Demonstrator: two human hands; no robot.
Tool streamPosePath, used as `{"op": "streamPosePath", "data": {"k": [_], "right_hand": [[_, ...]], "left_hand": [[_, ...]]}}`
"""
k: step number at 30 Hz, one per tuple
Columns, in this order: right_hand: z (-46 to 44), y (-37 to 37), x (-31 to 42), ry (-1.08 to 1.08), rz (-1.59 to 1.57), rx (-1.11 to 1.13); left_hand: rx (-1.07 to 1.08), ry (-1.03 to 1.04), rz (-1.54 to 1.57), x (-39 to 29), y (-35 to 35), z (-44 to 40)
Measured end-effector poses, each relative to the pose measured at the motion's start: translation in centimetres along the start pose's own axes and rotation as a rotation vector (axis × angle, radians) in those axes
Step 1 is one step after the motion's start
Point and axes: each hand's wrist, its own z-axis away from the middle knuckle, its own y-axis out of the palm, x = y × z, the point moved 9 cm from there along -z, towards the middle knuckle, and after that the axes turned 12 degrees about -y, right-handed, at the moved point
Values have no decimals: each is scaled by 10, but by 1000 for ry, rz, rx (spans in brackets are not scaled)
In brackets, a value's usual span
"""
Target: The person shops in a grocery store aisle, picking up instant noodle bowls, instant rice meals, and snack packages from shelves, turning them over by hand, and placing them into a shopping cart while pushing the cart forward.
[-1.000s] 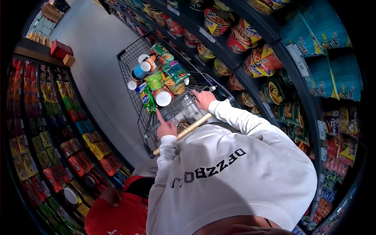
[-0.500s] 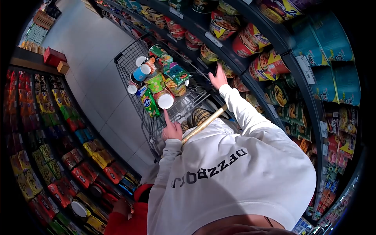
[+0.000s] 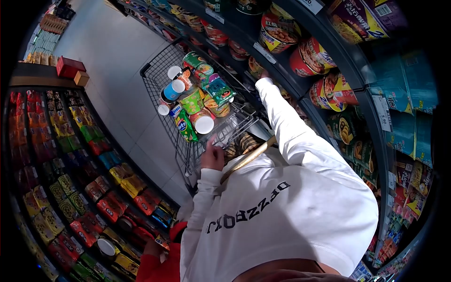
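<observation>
My left hand point(image 3: 213, 156) hovers over the near end of the wire shopping cart point(image 3: 174, 151). Its fingers are loosely bent and apart, with nothing in them. On the other side, my right hand point(image 3: 264, 75) reaches into a shelf beside an instant noodle cup point(image 3: 256, 67); its fingers are mostly hidden, so I cannot tell whether they grip the cup. Inside the cart lie a white-lidded noodle cup point(image 3: 204, 124), a green snack bag point(image 3: 186, 126), a blue cup with a white lid point(image 3: 174, 89), a green tub point(image 3: 191, 101) and a dark green packet point(image 3: 219, 91).
Noodle bowls point(image 3: 280, 30) line the dark shelves on the right, with blue-green packs point(image 3: 404, 89) further along. Snack packets point(image 3: 112, 207) fill the left rack. Close by on the left is another person's red sleeve point(image 3: 152, 268). Grey floor tiles point(image 3: 110, 77) run ahead.
My right hand has moved forward from the open shelf front to the noodle cup. My left hand's pointing index finger has drawn in. The view has shifted slightly.
</observation>
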Motion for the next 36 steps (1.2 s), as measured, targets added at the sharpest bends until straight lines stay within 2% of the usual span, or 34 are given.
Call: {"op": "streamPosePath", "data": {"k": [1, 3, 5, 7, 9, 10, 11, 12, 13, 15, 17, 19, 20, 24, 26, 28, 30, 31, 33, 35, 36], "right_hand": [[-8, -3, -8, -12, 1, -6], [-31, -12, -33, -53, -30, -29], [-73, -22, -77, -137, -121, -69], [-8, -29, -24, -74, 93, 2], [22, -38, -12, 67, 243, -5], [8, -44, -31, 69, 246, -16], [-16, -47, -27, -368, 416, -55], [-17, -43, -12, -804, 580, -88], [-2, -45, 1, -798, 585, -93], [37, -48, 31, -591, 588, -97], [47, -40, 23, -605, 576, -85], [104, 20, 25, -108, -322, 428], [120, 23, 34, -45, -341, 446], [155, -31, 87, -110, 124, 198], [180, -33, 112, -110, 155, 159], [206, -28, 141, -182, -18, 129], [220, -23, 152, -242, -47, 134], [230, -20, 163, -298, -77, 134], [254, -19, 172, -276, -138, 169], [274, -7, 160, -25, -386, 251], [281, -8, 166, -55, -373, 290]], "left_hand": [[44, 43, 134, -20, 3, -18], [-68, 301, 43, -74, 8, -69], [50, 264, 143, -116, 30, -132], [25, 523, 42, -145, 74, -199], [157, 480, -4, -159, 125, -254], [187, 427, 33, -160, 148, -274], [214, 376, 71, -160, 171, -297], [344, 359, 271, -142, 207, -330], [352, 401, 278, -149, 213, -331], [300, 514, 192, -171, 207, -304], [318, 510, 273, -165, 203, -295], [198, 456, 77, -157, 185, -276], [178, 539, 83, -173, 166, -255], [194, 498, 284, -168, 139, -217], [190, 442, 384, -163, 130, -206], [117, 436, 403, -151, 122, -202], [-18, 464, 314, -147, 106, -194], [8, 418, 493, -144, 100, -187], [-28, 383, 532, -138, 84, -175], [-39, 398, 520, -133, 65, -163], [-36, 409, 504, -133, 56, -154]]}}
